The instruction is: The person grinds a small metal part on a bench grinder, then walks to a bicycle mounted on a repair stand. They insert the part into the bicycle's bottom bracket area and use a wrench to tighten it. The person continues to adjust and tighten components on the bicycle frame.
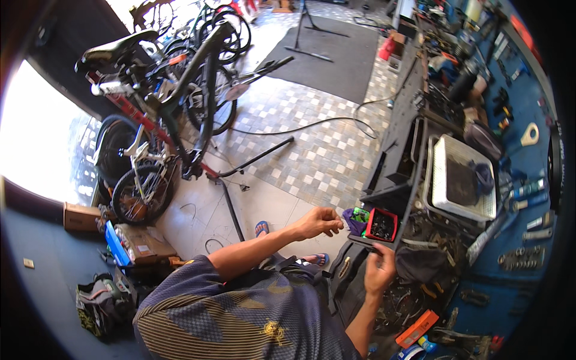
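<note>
My left hand (321, 222) hangs just left of the open drawer area, its fingers bent and pinched together. Whatever lies between those fingertips is too small to make out. Over the bench edge, my right hand (380, 269) has its fingers curled toward the thumb, and I cannot see what they hold, if anything. Between and beyond both hands sits a red tray (394, 234) filled with small dark parts (382, 225). A purple cloth (354, 224) and a bright green item (361, 213) lie beside that tray, nearest to my left hand.
The cluttered workbench carries a white basket (443, 207), a black cloth (422, 264) and an orange box (417, 329). Tools hang on the blue wall (521, 225). A bike frame (195, 120) stands on a stand at left, with other bikes behind. A dark hose (300, 127) crosses the floor.
</note>
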`<state>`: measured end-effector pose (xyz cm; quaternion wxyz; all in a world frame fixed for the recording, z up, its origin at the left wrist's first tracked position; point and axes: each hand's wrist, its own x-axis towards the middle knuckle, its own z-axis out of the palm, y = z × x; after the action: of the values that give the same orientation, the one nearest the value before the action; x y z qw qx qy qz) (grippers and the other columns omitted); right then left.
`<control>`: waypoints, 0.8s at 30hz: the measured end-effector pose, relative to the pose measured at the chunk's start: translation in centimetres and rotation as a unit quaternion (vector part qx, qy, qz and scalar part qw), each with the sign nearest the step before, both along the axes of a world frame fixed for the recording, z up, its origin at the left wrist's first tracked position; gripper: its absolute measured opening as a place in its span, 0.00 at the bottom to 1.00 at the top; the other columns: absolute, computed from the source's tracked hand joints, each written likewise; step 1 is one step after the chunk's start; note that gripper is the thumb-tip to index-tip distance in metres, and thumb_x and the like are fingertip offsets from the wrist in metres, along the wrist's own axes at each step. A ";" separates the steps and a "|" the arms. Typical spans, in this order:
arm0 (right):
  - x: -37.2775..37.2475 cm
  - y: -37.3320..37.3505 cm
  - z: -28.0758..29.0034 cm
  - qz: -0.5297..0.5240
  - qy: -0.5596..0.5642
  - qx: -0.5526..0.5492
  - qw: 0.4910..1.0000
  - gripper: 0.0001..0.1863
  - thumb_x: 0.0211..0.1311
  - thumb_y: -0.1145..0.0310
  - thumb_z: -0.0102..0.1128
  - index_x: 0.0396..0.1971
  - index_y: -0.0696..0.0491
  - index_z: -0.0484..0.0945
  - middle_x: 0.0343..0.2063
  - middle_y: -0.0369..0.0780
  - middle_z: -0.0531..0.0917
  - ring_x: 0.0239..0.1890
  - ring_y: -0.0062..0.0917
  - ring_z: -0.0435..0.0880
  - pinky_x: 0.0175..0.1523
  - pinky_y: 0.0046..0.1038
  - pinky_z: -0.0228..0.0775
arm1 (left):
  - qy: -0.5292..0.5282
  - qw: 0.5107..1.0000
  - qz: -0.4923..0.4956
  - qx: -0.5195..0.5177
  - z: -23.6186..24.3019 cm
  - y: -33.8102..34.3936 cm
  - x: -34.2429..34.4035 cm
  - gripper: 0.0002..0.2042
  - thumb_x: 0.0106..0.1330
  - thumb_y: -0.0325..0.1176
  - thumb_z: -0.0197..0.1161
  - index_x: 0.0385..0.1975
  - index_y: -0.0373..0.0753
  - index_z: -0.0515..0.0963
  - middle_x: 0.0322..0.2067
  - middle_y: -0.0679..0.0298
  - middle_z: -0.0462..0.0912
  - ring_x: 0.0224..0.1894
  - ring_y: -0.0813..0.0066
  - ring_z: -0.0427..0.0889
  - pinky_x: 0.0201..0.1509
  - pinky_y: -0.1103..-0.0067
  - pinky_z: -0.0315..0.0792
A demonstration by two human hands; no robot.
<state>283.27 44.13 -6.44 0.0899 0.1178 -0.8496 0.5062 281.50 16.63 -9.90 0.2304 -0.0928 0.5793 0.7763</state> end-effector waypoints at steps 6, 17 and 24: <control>0.3 -20.8 1.5 0.256 -0.008 0.045 0.966 0.14 0.61 0.82 0.64 0.46 0.56 0.85 0.40 0.43 0.86 0.39 0.35 0.88 0.43 0.32 0.81 | -0.017 0.970 0.215 0.109 1.4 -11.1 9.3 0.09 0.71 0.30 0.71 0.38 0.34 0.77 0.40 0.56 0.88 0.42 0.69 0.90 0.43 0.74 0.87; 4.8 -44.9 0.1 0.463 -0.048 0.118 0.877 0.21 0.65 0.71 0.65 0.58 0.54 0.82 0.46 0.41 0.82 0.44 0.38 0.87 0.49 0.37 0.83 | -0.085 0.865 0.470 0.156 0.8 -30.9 19.3 0.08 0.71 0.26 0.70 0.39 0.37 0.75 0.37 0.59 0.86 0.40 0.70 0.90 0.43 0.74 0.88; 3.3 -50.2 -2.3 0.503 -0.042 0.112 0.856 0.20 0.67 0.67 0.67 0.57 0.53 0.82 0.45 0.40 0.83 0.45 0.37 0.87 0.48 0.36 0.83 | -0.099 0.892 0.438 0.042 -0.4 -36.0 19.5 0.07 0.73 0.28 0.68 0.42 0.32 0.78 0.38 0.59 0.88 0.39 0.71 0.89 0.47 0.72 0.88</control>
<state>286.53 -6.04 -8.73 -0.2265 0.5168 -0.7283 0.3888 301.03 -19.33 -10.35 -0.0733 -0.4037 0.4209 0.8090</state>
